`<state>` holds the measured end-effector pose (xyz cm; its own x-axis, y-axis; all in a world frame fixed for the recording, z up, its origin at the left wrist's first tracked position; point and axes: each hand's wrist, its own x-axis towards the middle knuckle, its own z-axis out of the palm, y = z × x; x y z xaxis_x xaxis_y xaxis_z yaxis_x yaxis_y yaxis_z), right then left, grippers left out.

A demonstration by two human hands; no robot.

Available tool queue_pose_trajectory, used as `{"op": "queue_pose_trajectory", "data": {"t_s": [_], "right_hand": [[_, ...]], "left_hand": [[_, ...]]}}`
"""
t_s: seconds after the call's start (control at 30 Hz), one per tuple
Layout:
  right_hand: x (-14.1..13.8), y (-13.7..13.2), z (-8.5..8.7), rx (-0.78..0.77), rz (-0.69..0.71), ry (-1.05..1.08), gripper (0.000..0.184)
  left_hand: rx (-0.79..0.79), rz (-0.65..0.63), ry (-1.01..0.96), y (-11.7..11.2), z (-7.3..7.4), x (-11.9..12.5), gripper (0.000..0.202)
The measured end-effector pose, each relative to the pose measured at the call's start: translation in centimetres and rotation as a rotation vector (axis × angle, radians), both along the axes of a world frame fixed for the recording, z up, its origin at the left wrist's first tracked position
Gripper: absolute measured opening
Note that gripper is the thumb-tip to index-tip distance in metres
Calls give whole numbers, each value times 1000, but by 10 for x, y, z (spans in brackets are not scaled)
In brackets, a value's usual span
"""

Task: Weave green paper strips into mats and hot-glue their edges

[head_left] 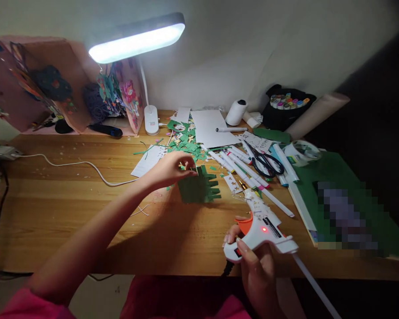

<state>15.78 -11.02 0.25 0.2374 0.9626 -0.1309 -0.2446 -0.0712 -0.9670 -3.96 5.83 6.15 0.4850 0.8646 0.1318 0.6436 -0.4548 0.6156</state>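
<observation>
My left hand [177, 169] pinches the top edge of a green paper piece [193, 188], whose right side is cut into strips like a fringe. In my right hand [254, 261] is a white hot glue gun [262, 235] with an orange trigger. Its red light is lit, and its nozzle points up and away from me. A long white glue stick [314, 283] sticks out of its back end. Green paper scraps [188, 144] lie just beyond my left hand.
Markers [244, 168], black scissors [267, 164] and a white sheet [209, 126] lie behind the glue gun. A lit lamp [139, 40] hangs over the desk [69, 208]. A white cable [96, 170] crosses its left side. A green mat [306, 177] is at the right.
</observation>
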Motion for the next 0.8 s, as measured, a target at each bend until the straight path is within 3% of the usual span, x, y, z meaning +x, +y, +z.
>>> {"op": "queue_pose_trajectory", "data": {"t_s": [0.07, 0.13, 0.2, 0.3, 0.43, 0.5, 0.6, 0.7, 0.8], "right_hand": [[0, 0, 0, 35, 12, 0, 27], [0, 0, 0, 87, -15, 2, 22], [-2, 0, 0, 137, -77, 12, 19], [-5, 0, 1, 187, -137, 37, 20], [-7, 0, -3, 178, -117, 71, 22], [-7, 0, -4, 153, -107, 90, 21], [-8, 0, -4, 147, -124, 104, 20], [-10, -1, 0, 163, -137, 77, 20], [-10, -3, 1, 146, -134, 70, 21]], "left_hand": [[121, 7, -217, -7, 13, -3, 9], [232, 21, -346, -17, 14, -7, 6], [285, -4, -331, -30, 4, -14, 4], [274, -87, -202, -53, -23, -32, 12], [359, -15, -75, -76, -44, -50, 19], [459, 75, -79, -75, -41, -45, 15], [555, 172, -155, -58, -22, -22, 11], [577, 181, -228, -42, -5, -2, 12], [564, 152, -247, -44, -5, -4, 14]]}}
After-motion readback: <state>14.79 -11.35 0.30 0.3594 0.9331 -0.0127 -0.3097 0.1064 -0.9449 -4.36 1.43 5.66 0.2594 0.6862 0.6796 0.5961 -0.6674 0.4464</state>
